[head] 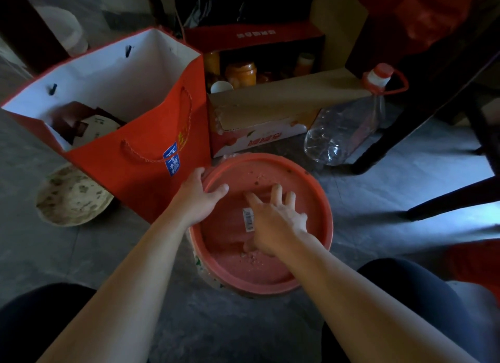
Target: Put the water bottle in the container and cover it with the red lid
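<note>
The red lid (259,265) is sitting on the container (208,277) at lower centre. Left hand (198,197) is curling over its rim, right hand (273,222) is pressing flat, fingers spread. Bottle hidden, presumably inside. Next: seating the rim evenly.
</note>
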